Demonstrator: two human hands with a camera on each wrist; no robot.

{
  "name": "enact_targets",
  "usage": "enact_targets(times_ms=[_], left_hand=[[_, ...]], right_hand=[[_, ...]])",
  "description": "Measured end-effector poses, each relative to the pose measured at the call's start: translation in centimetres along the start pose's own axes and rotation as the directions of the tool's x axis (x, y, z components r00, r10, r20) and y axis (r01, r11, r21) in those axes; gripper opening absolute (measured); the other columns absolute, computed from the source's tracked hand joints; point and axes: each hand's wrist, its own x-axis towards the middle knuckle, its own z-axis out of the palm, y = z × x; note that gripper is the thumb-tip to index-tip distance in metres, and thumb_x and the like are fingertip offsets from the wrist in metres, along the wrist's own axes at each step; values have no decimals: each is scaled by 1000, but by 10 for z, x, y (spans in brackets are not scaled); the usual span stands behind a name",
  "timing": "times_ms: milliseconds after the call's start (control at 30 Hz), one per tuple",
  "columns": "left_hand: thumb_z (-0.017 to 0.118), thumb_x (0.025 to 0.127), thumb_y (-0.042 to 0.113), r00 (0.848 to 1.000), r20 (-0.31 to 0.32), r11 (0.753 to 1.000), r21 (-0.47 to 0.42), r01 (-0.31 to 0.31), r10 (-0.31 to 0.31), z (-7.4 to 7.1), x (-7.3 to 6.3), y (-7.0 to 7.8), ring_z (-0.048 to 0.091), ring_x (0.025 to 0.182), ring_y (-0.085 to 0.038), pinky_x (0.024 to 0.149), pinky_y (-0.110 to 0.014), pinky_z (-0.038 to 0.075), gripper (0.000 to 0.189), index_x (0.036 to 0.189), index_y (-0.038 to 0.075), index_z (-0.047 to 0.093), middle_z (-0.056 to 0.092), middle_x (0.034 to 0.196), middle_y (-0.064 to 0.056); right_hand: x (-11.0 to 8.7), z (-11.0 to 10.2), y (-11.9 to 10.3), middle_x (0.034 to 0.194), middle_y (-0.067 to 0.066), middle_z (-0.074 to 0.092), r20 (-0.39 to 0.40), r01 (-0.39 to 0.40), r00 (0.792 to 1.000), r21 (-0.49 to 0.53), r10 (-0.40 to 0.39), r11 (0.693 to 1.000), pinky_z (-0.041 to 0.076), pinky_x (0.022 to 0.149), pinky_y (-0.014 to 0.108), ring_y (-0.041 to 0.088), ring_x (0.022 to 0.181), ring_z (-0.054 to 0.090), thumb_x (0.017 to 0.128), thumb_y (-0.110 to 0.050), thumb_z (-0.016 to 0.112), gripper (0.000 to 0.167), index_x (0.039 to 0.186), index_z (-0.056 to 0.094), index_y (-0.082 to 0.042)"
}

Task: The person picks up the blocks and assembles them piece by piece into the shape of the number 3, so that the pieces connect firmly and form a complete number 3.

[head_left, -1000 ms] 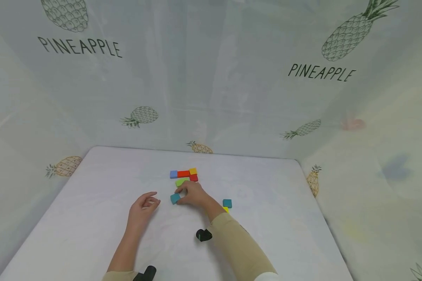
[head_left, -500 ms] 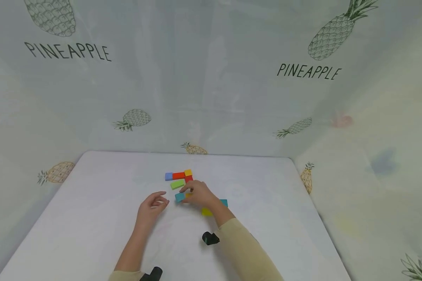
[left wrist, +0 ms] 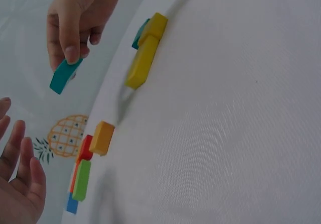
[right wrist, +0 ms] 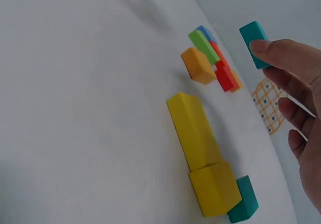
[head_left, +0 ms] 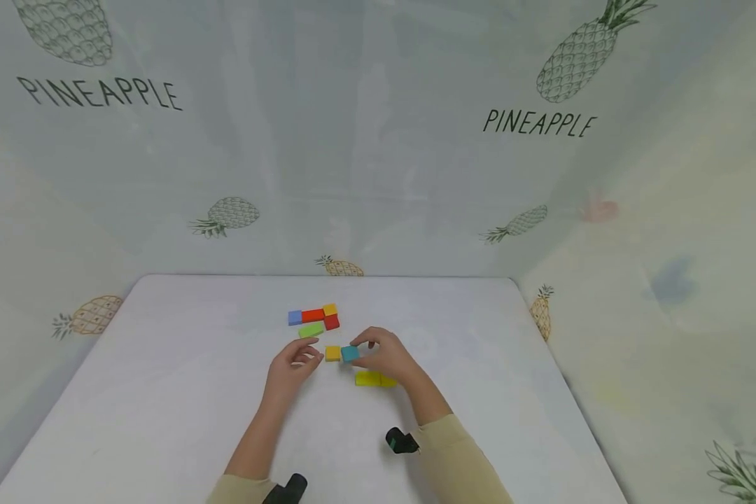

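Between thumb and fingertips, my right hand [head_left: 387,355] pinches a teal block [head_left: 350,353], which both wrist views show held above the table. My left hand [head_left: 292,369] holds nothing; its fingers are loosely bent, just left of an orange block [head_left: 332,353] lying on the table. Below the right hand lie a long yellow block [head_left: 368,379] and a shorter yellow block [head_left: 388,382], end to end. In the right wrist view a second teal block [right wrist: 244,201] lies against the shorter yellow one; the right hand hides it in the head view.
Farther back, a blue block [head_left: 295,318], a long red block [head_left: 313,316], a yellow-orange block [head_left: 330,309] and a red square block [head_left: 331,322] touch in a bent row. A light green block [head_left: 311,330] lies in front. The white table [head_left: 164,392] meets a pineapple-print curtain.
My right hand has carried the teal block to the right, past the orange block, which now shows fully. My left hand has shifted right, closer to the orange block. The head view has turned slightly.
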Motion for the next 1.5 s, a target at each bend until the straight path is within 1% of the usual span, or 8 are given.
enact_targets(times_ms=[100,333,600,867,1033,1167,1367,1500], left_hand=[[72,89,15,1000,9,1000,-22,-7,7,8,1,2,59,89,-19,78,-22,50,33,122,12,66,66,98,-1],[74,87,12,999,22,998,-56,-39,40,21,2,5,60,87,-18,78,-22,50,34,120,9,67,66,96,-2],[75,87,16,997,55,998,-35,-43,45,37,3,-1,60,88,-18,78,-22,50,34,119,9,67,65,95,0],[75,87,18,994,101,1000,-7,28,-28,52,4,-19,58,88,-17,78,-23,50,34,119,12,67,64,95,2],[75,87,18,989,140,999,-7,46,-44,56,3,-24,58,90,-18,81,-27,51,34,119,12,67,64,98,0],[76,86,19,986,157,998,39,47,-53,59,2,-28,56,89,-17,82,-30,50,34,118,14,67,63,97,1],[80,82,17,983,185,989,147,-25,-3,65,4,-35,52,83,-16,76,-31,48,34,114,15,69,59,90,4],[81,80,15,978,208,980,189,-54,14,68,3,-35,51,81,-16,72,-27,48,35,113,14,69,57,88,5]], right_hand=[[-9,-5,9,101,-14,62,-34,-12,999,28,13,1000,48,78,33,17,95,51,80,-27,82,26,104,74,-25],[-25,-15,25,99,-10,63,-110,33,994,103,-22,994,46,76,35,19,91,52,79,-24,83,26,104,74,-21],[-40,-19,36,99,-6,63,-180,49,983,141,-23,989,44,75,36,23,89,52,78,-20,83,27,102,74,-17],[-58,-19,56,93,2,62,-205,14,978,191,26,981,41,69,34,23,83,48,77,-13,83,27,103,74,-16],[-69,-17,68,88,6,60,-216,-8,975,204,53,979,43,68,32,23,81,49,78,-11,82,28,104,73,-15],[-76,-15,76,88,7,59,-226,-18,971,243,75,970,43,66,28,21,79,49,78,-9,81,29,105,73,-13],[-83,-11,92,84,5,58,-252,-9,964,299,88,954,42,63,25,19,74,48,78,-9,82,29,105,72,-12],[-87,-11,99,83,3,58,-241,-10,967,284,81,959,43,65,25,18,75,49,79,-11,81,26,103,72,-14]])
